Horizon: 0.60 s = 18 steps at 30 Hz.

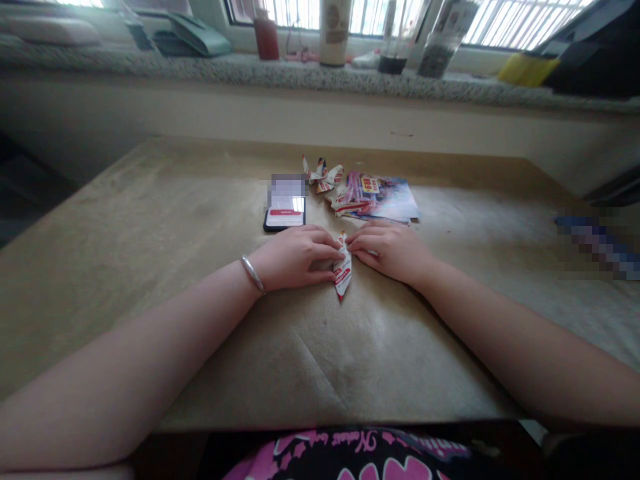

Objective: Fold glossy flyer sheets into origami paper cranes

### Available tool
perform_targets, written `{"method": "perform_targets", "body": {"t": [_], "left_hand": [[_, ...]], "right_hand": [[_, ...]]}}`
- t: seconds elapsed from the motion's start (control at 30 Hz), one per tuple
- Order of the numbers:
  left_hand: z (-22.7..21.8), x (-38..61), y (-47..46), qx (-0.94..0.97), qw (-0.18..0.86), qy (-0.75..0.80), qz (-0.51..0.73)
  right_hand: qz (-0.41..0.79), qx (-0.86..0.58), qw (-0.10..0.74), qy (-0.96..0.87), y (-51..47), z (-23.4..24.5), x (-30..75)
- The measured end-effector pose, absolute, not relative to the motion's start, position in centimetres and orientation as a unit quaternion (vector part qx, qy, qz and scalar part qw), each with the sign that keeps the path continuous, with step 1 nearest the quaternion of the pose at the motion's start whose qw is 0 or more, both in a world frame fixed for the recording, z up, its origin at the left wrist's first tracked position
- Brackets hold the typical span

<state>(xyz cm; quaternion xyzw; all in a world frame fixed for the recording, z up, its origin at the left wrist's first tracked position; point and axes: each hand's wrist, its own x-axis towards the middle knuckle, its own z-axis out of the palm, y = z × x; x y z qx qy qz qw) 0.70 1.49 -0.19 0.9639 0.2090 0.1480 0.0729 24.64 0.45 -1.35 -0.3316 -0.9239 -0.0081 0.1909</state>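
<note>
A narrow, diamond-shaped piece of folded paper (pixel 343 275), white with red print, lies flat on the table with one point toward me. My left hand (pixel 300 259), a silver bangle at its wrist, grips the paper's left edge with thumb and fingertips. From the other side, my right hand (pixel 395 252) has its fingers closed at the paper's upper right edge; its exact hold is partly hidden. Just beyond the hands sit folded paper cranes (pixel 325 176) of similar printed paper. Beside them is a stack of colourful printed sheets (pixel 387 199).
A phone (pixel 285 217) with a lit screen lies beyond my left hand. The table (pixel 150 253) has a brownish cover and meets a wall at the back. On the stone windowsill (pixel 280 72) stand bottles, a red container (pixel 266 39) and other items. A blurred bluish object (pixel 600 247) lies far right.
</note>
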Motion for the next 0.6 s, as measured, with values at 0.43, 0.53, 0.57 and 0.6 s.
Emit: {"method": "perform_targets", "body": {"t": [0.43, 0.53, 0.57, 0.6], "left_hand": [[-0.2, 0.8, 1.3, 0.960, 0.076, 0.231, 0.141], [-0.1, 0.8, 1.2, 0.960, 0.073, 0.232, 0.140], [0.0, 0.9, 1.2, 0.959, 0.071, 0.235, 0.139], [0.0, 0.9, 1.2, 0.959, 0.070, 0.237, 0.138]], "right_hand": [[0.013, -0.384, 0.182, -0.905, -0.1, -1.1, 23.6], [0.016, -0.398, 0.175, -0.900, 0.0, -1.2, 23.5], [0.016, -0.395, 0.178, -0.901, 0.0, -1.2, 23.6], [0.015, -0.389, 0.182, -0.903, 0.0, -1.3, 23.6]]}}
